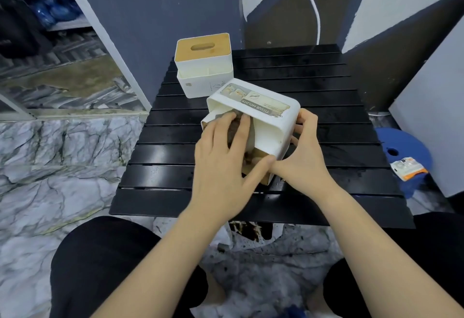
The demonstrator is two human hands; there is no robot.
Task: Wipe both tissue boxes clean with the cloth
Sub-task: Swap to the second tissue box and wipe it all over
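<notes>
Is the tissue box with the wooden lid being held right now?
No, the wooden-lid box stands alone on the table; both hands work the labelled box.

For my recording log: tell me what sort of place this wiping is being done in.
Probably an indoor room at home or a small workspace, not a proper kitchen. A low black slatted table stands on a marble-patterned floor, with a blue plastic stool beside it and metal shelving at the back left.

On the table [326, 121], one tissue box [204, 65] was set upright at the far left; the tipped box [266, 119] was placed just before it, rightward.
</notes>
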